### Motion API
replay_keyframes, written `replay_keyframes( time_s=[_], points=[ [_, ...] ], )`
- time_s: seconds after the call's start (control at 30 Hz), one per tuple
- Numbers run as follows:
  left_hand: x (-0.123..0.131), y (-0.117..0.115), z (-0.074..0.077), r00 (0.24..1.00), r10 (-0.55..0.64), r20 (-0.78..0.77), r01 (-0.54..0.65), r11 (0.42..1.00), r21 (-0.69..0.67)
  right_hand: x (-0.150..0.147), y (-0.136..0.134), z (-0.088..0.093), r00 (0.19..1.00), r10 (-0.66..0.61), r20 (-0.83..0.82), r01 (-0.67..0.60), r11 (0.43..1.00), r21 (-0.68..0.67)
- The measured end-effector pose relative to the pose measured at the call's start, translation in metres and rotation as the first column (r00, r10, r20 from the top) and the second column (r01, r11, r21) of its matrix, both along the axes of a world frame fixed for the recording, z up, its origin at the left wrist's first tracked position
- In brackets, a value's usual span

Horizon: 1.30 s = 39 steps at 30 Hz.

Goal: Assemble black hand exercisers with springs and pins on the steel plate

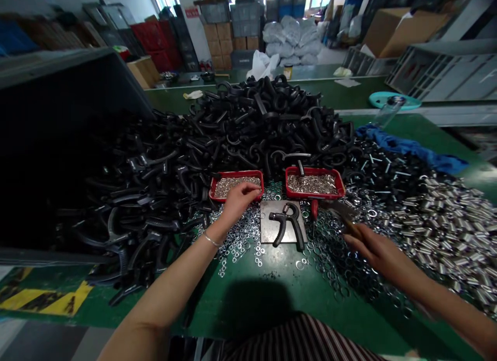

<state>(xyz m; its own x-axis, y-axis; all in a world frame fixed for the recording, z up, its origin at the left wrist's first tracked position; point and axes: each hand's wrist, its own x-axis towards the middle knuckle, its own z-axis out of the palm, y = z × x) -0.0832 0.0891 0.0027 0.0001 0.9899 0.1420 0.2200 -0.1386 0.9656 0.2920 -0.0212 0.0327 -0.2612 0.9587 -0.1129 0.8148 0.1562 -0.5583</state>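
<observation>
A black hand-grip exerciser lies on a small grey metal plate on the green table. My left hand reaches to the front rim of the left red tray of small metal parts, fingers pinched together over the parts. My right hand is closed round the handle of a tool with a red part near the plate; the tool is blurred. A second red tray of metal parts sits just behind the plate.
A big heap of black handle parts fills the table's back and left. Loose washers ring the plate. Silver springs pile at the right. A blue cloth, a dark bin at left.
</observation>
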Motion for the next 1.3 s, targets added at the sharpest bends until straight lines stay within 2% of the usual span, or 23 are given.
replay_keyframes(
  time_s=[0.07,0.13,0.23,0.33,0.4,0.53,0.6,0.63,0.7,0.77,0.8,0.9,0.97,1.07,1.3],
  points=[
    [0.014,-0.007,0.0,0.996,-0.073,-0.053,0.073,0.997,-0.006,-0.026,0.0,0.01,0.993,-0.017,-0.119,0.01,0.998,-0.058],
    [0.023,-0.011,-0.002,0.987,-0.109,-0.118,0.11,0.994,0.001,-0.046,0.003,0.015,0.974,-0.049,-0.221,0.039,0.998,-0.05],
    [0.026,-0.017,-0.008,0.977,-0.142,-0.159,0.143,0.99,-0.003,-0.065,0.016,0.008,0.958,-0.022,-0.287,0.02,1.0,-0.009],
    [0.023,-0.022,-0.016,0.977,-0.152,-0.149,0.148,0.988,-0.035,-0.077,0.029,-0.005,0.963,0.046,-0.266,-0.099,0.977,-0.189],
    [0.019,-0.024,-0.021,0.981,-0.155,-0.117,0.147,0.987,-0.069,-0.081,0.031,-0.009,0.952,0.035,-0.305,-0.13,0.946,-0.298],
    [0.018,-0.026,-0.026,0.981,-0.156,-0.112,0.149,0.986,-0.07,-0.079,0.028,-0.013,0.925,-0.044,-0.377,-0.041,0.976,-0.214],
    [0.023,-0.024,-0.026,0.977,-0.165,-0.133,0.158,0.986,-0.059,-0.073,0.027,-0.018,0.932,-0.061,-0.357,-0.035,0.966,-0.257],
    [0.028,-0.023,-0.026,0.976,-0.174,-0.135,0.167,0.984,-0.063,-0.07,0.027,-0.022,0.932,-0.08,-0.355,-0.047,0.941,-0.335],
    [0.041,-0.018,-0.027,0.973,-0.19,-0.131,0.179,0.98,-0.09,-0.065,0.027,-0.028,0.905,-0.166,-0.391,-0.066,0.854,-0.516],
    [0.054,-0.012,-0.029,0.965,-0.214,-0.15,0.198,0.973,-0.119,-0.062,0.025,-0.032,0.835,-0.297,-0.463,-0.056,0.791,-0.609],
    [0.06,-0.008,-0.03,0.957,-0.228,-0.177,0.209,0.971,-0.118,-0.061,0.023,-0.034,0.786,-0.357,-0.505,-0.043,0.783,-0.621],
    [0.075,0.003,-0.034,0.914,-0.247,-0.322,0.248,0.968,-0.04,-0.06,0.015,-0.039,0.643,-0.465,-0.608,0.019,0.803,-0.595],
    [0.08,0.01,-0.037,0.872,-0.228,-0.434,0.258,0.966,0.009,-0.058,0.01,-0.044,0.593,-0.49,-0.638,0.055,0.816,-0.576],
    [0.084,0.017,-0.04,0.824,-0.214,-0.524,0.259,0.966,0.013,-0.052,0.005,-0.05,0.559,-0.51,-0.654,0.081,0.818,-0.57],
    [0.089,0.017,-0.041,0.782,-0.213,-0.585,0.271,0.962,0.013,-0.044,0.003,-0.056,0.518,-0.529,-0.672,0.071,0.81,-0.583]
  ],
)
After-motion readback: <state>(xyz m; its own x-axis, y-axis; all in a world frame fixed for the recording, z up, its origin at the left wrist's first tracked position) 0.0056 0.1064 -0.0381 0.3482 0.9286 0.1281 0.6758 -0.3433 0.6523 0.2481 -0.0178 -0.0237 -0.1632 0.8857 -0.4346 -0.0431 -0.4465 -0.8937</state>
